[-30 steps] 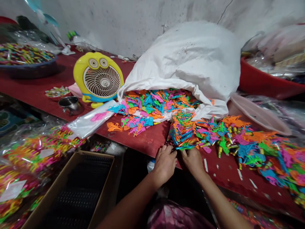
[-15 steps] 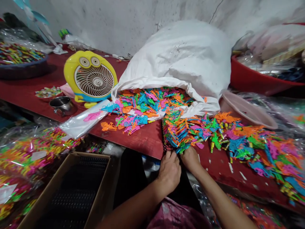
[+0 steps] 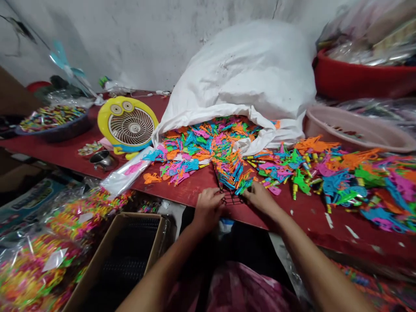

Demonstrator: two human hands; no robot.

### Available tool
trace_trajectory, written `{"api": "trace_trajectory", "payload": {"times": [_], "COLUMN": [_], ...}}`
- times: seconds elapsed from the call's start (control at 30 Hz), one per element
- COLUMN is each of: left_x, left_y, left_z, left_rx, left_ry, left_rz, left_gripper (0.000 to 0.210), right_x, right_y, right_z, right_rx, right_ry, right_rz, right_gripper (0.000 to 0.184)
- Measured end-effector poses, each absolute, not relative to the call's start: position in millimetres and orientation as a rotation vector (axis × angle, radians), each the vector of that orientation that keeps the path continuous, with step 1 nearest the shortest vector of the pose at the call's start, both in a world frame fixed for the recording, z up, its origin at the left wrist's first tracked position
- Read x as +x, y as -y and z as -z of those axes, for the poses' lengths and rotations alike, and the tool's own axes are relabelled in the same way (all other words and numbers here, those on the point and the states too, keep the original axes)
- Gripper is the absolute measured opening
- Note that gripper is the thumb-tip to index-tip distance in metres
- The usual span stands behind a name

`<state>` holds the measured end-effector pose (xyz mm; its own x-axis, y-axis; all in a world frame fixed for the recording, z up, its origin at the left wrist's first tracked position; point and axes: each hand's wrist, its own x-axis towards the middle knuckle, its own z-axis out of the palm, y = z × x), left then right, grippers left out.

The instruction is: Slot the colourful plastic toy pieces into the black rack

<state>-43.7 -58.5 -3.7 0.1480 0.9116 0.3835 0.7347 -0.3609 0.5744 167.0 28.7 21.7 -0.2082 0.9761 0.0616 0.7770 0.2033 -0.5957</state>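
Note:
A black grid rack (image 3: 232, 200) lies at the table's front edge, with bright plastic toy pieces (image 3: 227, 167) standing in tight rows across its far part. My left hand (image 3: 209, 209) is closed on the rack's near left corner. On the opposite side, my right hand (image 3: 260, 198) has its fingers closed at the near right corner, beside blue and green pieces; its fingertips are partly hidden. Behind the rack, a big white sack (image 3: 247, 73) lies with its mouth towards me, and more loose pieces (image 3: 191, 141) spill out of it.
Loose pieces with yellow tubes (image 3: 302, 182) spread along the right. A pink basin (image 3: 360, 128) and red tub (image 3: 364, 78) stand behind them. To the left are a yellow fan (image 3: 128, 125), metal cup (image 3: 102, 161) and plastic bags (image 3: 125, 173). Below sits a box of black racks (image 3: 130, 247).
Both hands have moved forward onto the table edge and further apart. Several bare grid cells of the rack now show between them. The head view has shifted slightly.

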Motion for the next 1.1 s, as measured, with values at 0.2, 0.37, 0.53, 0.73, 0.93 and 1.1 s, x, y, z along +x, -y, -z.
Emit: {"api": "trace_trajectory", "payload": {"times": [0.2,0.37,0.53,0.73,0.93,1.1], "left_x": [-50.3,-24.2,28.9,74.3,90.2,61.7], "left_y": [43.5,50.3,68.0,62.7,50.7,63.5], "left_z": [10.2,8.4,3.0,-7.0,-19.5,-19.3], "left_rx": [2.431,2.568,2.632,2.508,2.388,2.491], "left_ry": [-1.618,-1.612,-1.755,-1.95,-2.035,-1.797], "left_rz": [-0.79,-0.733,-0.59,-0.526,-0.438,-0.883], "left_gripper": [0.032,0.033,0.028,0.029,0.025,0.025], "right_x": [229.3,247.3,244.7,236.5,217.4,223.9], "right_y": [-0.9,11.5,5.0,-4.9,-25.4,-27.3], "right_z": [-21.4,-17.0,-17.4,-26.4,-34.1,-39.7], "right_rx": [-1.576,-1.719,-1.764,-1.854,-2.077,-2.076], "right_ry": [1.904,1.996,2.02,1.99,1.955,2.01], "right_rz": [-0.365,0.005,0.023,0.057,0.133,0.161], "right_gripper": [0.029,0.033,0.03,0.037,0.046,0.038]}}
